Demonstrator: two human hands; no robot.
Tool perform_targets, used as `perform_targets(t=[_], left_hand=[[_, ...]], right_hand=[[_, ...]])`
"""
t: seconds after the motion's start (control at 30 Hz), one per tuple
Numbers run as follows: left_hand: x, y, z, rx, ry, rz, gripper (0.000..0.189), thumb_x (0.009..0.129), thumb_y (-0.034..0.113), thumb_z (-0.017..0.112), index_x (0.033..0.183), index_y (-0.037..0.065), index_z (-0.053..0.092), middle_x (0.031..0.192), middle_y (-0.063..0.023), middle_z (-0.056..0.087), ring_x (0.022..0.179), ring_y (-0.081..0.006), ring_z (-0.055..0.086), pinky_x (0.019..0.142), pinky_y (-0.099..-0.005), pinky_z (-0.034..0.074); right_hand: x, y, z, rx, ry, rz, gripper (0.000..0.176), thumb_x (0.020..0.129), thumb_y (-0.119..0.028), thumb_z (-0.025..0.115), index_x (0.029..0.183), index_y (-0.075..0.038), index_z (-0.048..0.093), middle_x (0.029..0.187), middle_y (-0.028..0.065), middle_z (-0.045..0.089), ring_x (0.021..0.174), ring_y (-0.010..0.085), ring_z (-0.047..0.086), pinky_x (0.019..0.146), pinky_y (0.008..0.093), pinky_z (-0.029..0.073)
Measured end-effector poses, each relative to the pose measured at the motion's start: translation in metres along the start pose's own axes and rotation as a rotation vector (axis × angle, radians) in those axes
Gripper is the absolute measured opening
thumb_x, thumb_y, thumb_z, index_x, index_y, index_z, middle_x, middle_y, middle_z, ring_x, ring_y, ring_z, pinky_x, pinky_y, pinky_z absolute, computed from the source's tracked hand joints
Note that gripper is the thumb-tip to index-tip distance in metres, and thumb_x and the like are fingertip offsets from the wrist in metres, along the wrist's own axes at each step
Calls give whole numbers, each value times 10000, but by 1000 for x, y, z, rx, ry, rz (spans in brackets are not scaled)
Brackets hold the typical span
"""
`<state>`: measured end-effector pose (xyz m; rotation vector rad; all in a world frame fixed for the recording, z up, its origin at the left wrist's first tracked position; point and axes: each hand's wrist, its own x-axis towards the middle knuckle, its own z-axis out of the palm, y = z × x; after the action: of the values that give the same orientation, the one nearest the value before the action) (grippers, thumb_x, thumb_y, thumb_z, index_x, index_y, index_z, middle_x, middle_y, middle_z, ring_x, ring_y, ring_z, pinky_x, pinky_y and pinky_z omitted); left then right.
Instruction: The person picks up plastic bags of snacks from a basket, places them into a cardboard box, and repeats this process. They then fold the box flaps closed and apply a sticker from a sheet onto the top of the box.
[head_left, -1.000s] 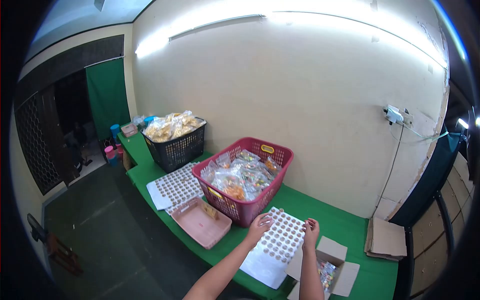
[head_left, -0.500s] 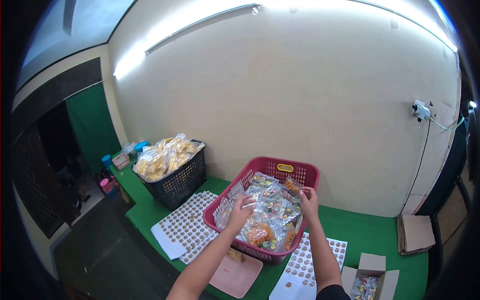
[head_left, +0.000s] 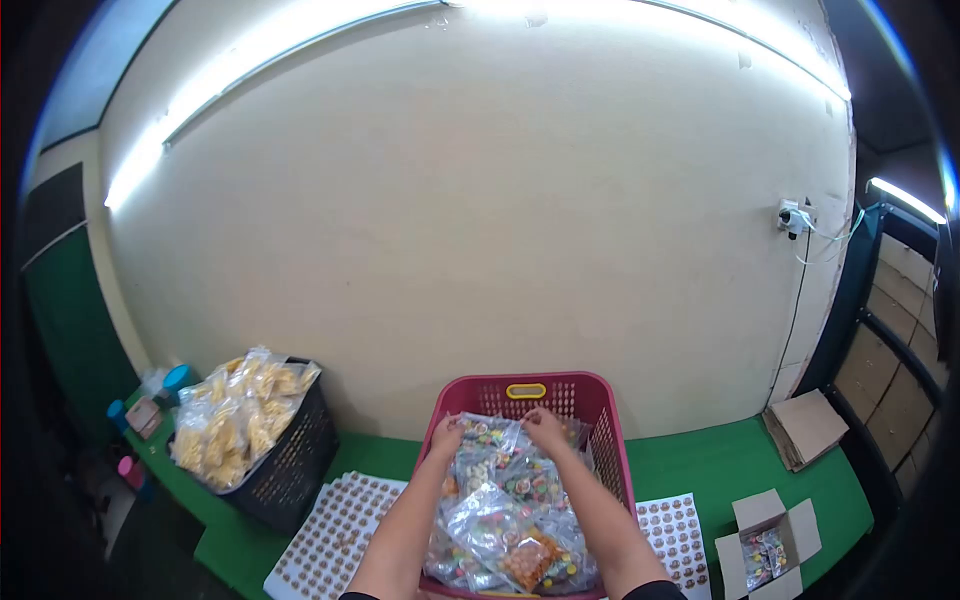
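A maroon plastic basket (head_left: 618,450) with a yellow handle holds a heap of clear plastic packets (head_left: 490,515), some with colourful sweets and some with orange snacks. At its far end, my left hand (head_left: 446,436) and my right hand (head_left: 543,430) pinch opposite sides of a clear packet of colourful sweets (head_left: 487,430). My fingertips are small here and partly lost against the shiny plastic. An orange snack packet (head_left: 530,558) lies near the front of the heap.
Sticker sheets (head_left: 345,530) lie left of the basket, with another sticker sheet (head_left: 675,540) on its right. A black basket (head_left: 300,465) overflows with bagged yellow snacks (head_left: 240,420). An opened carton (head_left: 770,510) holds small packets; flattened cardboard (head_left: 808,425) lies on the green table (head_left: 690,455).
The view has shifted, so the basket appears lower and further left. My hands have moved closer together, from the basket's two sides to a packet at its far end.
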<state>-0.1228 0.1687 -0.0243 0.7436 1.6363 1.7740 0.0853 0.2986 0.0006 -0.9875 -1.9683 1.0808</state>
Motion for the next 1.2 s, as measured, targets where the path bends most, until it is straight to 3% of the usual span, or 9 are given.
perform_targets(t=[0.23,0.3,0.43,0.67,0.77,0.87,0.97,1.03,1.2], left_hand=[[29,-25,9,1171,-111,415,562,804,289,651,1316,182,447,1454,-181,249,1321,-403,253,1065,-443,285],[35,-39,8,1279,-441,217,632,768,274,687,1337,193,423,1421,-198,282,1319,-379,257,1060,-459,290],[10,-7,17,1375,-255,333,689,644,257,789,1267,195,502,1287,-145,421,1254,-369,348,1033,-457,334],[10,43,12,1089,-227,509,465,534,311,841,885,108,614,1066,-91,570,1119,-288,500,1024,-481,301],[-2,73,23,1125,-374,542,472,546,365,839,860,85,625,944,-84,634,983,-273,582,899,-443,403],[0,73,61,543,-404,302,527,645,414,792,952,21,622,902,-125,656,811,-239,641,702,-352,497],[-60,113,111,514,-284,343,577,681,400,777,1069,10,602,935,-130,657,866,-219,632,791,-345,486],[-87,112,148,373,-387,415,579,721,462,726,1063,11,602,930,-109,651,858,-176,612,765,-334,481],[-161,96,253,221,-436,289,513,734,408,739,1006,-8,614,908,-104,658,822,-179,626,734,-324,490]], right_hand=[[7,20,69,-447,160,-159,862,678,-312,766,1373,-92,306,1310,188,442,1135,334,509,899,421,450],[-4,-18,58,-623,-340,190,1007,687,-298,756,1442,-139,110,1420,155,323,1211,354,447,986,432,394],[-12,-7,66,-747,-45,2,871,621,-153,797,1359,-150,333,1259,112,446,1093,330,522,905,445,446],[-10,-40,22,-75,31,-171,649,649,38,669,1246,-122,470,730,33,571,687,126,589,673,253,482],[-19,-57,-12,89,133,-156,628,681,6,681,1256,-105,455,777,36,599,694,128,594,685,262,490],[-48,-75,-51,87,291,-39,602,722,-118,735,1247,-56,446,870,66,619,776,134,608,697,277,501],[-62,-59,-92,136,380,47,571,756,-218,742,1215,-27,461,953,97,619,846,164,615,700,304,507],[-83,-62,-128,570,-8,270,510,785,-212,722,1199,-31,487,989,101,621,852,182,616,696,309,507],[-150,-29,-220,514,77,18,365,818,-144,682,1122,2,541,965,78,630,836,144,613,697,285,509]])
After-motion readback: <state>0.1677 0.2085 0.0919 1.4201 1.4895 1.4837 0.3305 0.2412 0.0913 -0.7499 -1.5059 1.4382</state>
